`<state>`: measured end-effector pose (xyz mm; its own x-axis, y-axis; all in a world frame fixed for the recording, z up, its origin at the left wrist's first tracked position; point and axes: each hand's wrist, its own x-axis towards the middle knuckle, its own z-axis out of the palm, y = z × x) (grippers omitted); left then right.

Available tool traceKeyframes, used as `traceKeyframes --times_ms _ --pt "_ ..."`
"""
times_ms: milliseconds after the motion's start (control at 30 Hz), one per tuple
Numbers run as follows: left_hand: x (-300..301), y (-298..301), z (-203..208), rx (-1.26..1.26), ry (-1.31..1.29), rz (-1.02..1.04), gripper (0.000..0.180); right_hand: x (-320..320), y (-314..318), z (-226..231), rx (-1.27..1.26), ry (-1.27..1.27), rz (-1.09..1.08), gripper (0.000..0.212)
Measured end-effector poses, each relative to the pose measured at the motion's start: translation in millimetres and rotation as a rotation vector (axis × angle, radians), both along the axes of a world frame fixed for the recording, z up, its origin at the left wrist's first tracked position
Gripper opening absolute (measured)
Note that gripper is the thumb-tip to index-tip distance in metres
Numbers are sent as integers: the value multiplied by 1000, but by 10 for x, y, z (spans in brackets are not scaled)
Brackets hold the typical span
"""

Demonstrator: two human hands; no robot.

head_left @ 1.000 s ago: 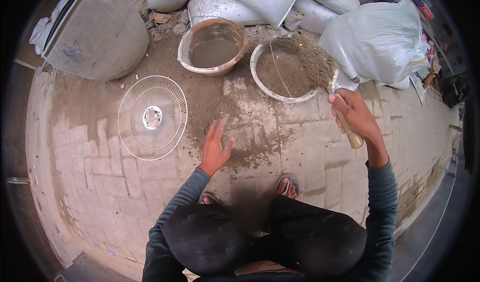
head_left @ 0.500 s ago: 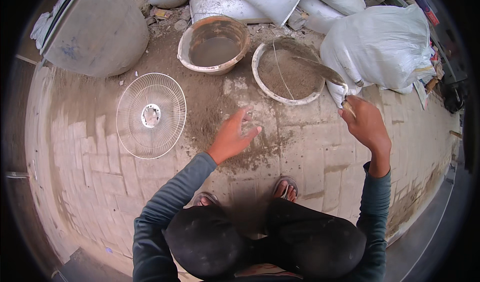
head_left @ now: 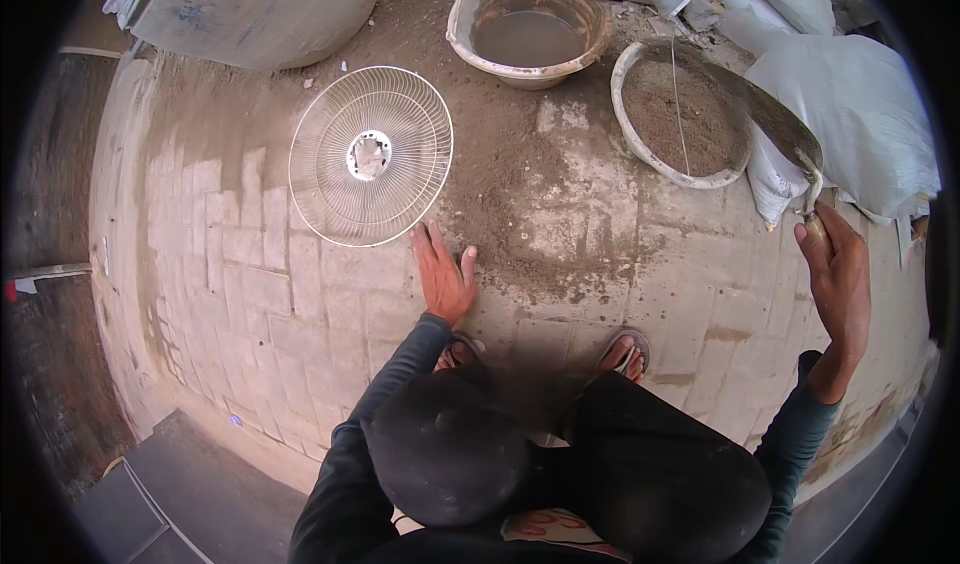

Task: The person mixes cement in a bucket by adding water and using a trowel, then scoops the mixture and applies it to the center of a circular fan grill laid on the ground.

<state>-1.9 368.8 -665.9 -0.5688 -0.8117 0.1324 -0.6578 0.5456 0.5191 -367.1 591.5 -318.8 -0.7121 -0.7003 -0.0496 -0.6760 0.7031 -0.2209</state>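
My right hand (head_left: pixel 838 272) is closed around the handle of a trowel (head_left: pixel 775 119), whose blade reaches over the right rim of a round tub (head_left: pixel 632 134). Dry grey-brown sand or cement powder (head_left: pixel 672 104) fills that tub, and its thin wire handle crosses the top. On the left, my left hand (head_left: pixel 443 276) is open, fingers stretched toward the lower right rim of a white wire fan grille (head_left: pixel 330 199). The fingertips are at or very near that rim; I cannot tell whether they touch. The grille lies on the paving with a pale hub in its middle.
A bucket (head_left: pixel 460 39) of murky water stands beyond the grille and tub. White sacks (head_left: pixel 850 104) are piled at the back right. A large grey rounded container (head_left: pixel 260 14) sits at the far left. Loose sand (head_left: pixel 500 184) is scattered over the paving.
My view has shifted left, so the grille, bucket and tub appear farther right and higher. My left hand has moved from near the middle toward the grille. The trowel stays in my right hand.
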Motion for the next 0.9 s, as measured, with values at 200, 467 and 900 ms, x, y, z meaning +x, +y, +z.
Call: traceKeyframes --times_ms 200,467,900 --pt "-612 -6 60 79 -39 -312 77 744 -494 -981 -98 -323 318 26" --pt "-459 -168 172 150 102 -305 64 482 -1855 -3138 4 108 433 26" --pt "-972 -575 -91 -7 52 -374 68 553 -1165 -2933 54 -142 301 39"
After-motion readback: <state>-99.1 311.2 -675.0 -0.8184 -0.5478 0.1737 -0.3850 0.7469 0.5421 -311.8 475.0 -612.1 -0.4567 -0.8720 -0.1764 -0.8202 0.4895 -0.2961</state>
